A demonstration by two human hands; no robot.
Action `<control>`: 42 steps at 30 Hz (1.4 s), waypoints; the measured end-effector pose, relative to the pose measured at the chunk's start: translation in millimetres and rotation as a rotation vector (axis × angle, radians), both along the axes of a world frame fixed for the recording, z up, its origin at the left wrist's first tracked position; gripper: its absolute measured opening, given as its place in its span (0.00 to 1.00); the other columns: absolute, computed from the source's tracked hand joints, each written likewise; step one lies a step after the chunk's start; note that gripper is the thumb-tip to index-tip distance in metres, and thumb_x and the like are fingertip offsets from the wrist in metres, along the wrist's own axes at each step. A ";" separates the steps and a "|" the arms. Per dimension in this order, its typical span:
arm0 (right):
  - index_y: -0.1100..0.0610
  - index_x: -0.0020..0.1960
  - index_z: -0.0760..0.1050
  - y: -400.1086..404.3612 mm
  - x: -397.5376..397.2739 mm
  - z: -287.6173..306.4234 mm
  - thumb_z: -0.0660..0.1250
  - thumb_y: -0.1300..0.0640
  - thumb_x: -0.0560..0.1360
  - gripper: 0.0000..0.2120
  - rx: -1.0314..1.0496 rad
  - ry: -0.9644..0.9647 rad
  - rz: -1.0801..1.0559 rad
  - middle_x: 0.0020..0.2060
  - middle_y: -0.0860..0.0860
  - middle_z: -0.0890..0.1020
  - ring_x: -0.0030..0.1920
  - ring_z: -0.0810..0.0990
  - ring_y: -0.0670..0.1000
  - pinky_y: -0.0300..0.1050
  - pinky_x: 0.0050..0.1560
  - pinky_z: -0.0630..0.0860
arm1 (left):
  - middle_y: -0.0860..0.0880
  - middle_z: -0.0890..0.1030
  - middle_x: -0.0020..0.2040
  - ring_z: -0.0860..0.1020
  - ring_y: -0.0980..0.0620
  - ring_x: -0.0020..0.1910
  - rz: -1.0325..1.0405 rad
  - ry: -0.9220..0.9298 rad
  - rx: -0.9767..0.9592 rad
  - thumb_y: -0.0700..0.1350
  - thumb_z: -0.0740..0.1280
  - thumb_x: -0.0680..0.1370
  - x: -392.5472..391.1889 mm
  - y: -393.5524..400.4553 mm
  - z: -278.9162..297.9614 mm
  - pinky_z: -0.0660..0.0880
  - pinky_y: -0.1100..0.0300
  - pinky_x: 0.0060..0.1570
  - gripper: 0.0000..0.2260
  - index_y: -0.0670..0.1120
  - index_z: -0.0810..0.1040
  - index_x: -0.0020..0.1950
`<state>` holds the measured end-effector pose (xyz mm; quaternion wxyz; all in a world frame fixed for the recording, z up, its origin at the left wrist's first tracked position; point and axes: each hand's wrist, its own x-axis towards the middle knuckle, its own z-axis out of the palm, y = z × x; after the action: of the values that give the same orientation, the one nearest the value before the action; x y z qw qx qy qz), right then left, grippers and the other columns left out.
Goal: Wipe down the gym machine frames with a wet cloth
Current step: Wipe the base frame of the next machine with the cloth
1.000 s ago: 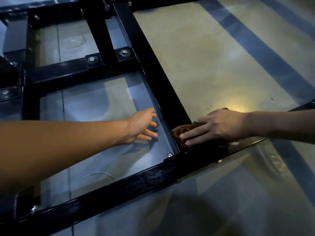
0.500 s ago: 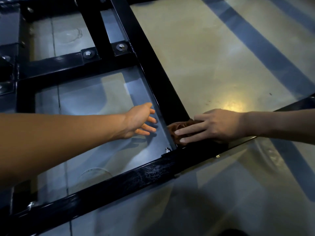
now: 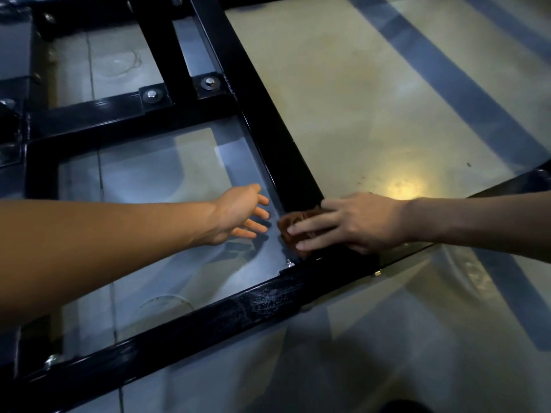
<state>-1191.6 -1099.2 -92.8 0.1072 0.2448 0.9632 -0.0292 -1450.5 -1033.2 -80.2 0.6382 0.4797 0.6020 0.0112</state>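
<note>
Pressing brown cloth (image 3: 290,226) onto black frame (image 3: 268,138): right hand (image 3: 354,223); no legible writing.

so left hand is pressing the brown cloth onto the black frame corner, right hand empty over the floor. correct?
Hands are swapped. In the head view the right hand presses the brown cloth onto the black frame corner; the left hand is empty, fingers spread over the floor.

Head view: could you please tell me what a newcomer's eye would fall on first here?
First, the two hands meeting mid-picture: the right hand presses a brown cloth flat onto a corner joint of the black frame, while the left hand hovers open just beside it over the floor. Next, two silver bolts on brackets further up the frame, and a bright glare spot on the floor above the right wrist.
</note>
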 end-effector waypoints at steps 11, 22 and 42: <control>0.47 0.80 0.65 63.4 25.4 42.7 0.63 0.63 0.82 0.28 0.008 0.499 -0.920 0.72 0.49 0.74 0.63 0.78 0.55 0.47 0.63 0.76 | 0.45 0.72 0.41 0.69 0.47 0.41 0.037 0.001 0.386 0.41 0.61 0.81 7.4 24.2 23.4 0.73 0.55 0.41 0.05 0.46 0.72 0.46; 0.50 0.75 0.71 104.7 -62.0 109.8 0.62 0.61 0.84 0.21 -1.112 1.562 -1.373 0.59 0.55 0.84 0.49 0.83 0.50 0.45 0.52 0.82 | 0.49 0.84 0.43 0.82 0.54 0.39 0.122 -0.374 0.184 0.52 0.69 0.80 23.7 35.8 81.2 0.77 0.57 0.49 0.08 0.48 0.82 0.50; 0.50 0.60 0.81 81.8 -71.9 113.7 0.63 0.59 0.85 0.10 -0.367 1.255 -1.026 0.51 0.44 0.86 0.53 0.83 0.43 0.36 0.53 0.77 | 0.42 0.86 0.49 0.83 0.49 0.47 0.156 -0.358 0.242 0.71 0.65 0.76 2.5 57.8 109.2 0.80 0.51 0.55 0.30 0.45 0.85 0.54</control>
<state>-1263.5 -1017.5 20.8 -0.4381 0.5703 0.5929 -0.3623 -1448.0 -975.5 29.0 0.6698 0.4954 0.5087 0.2176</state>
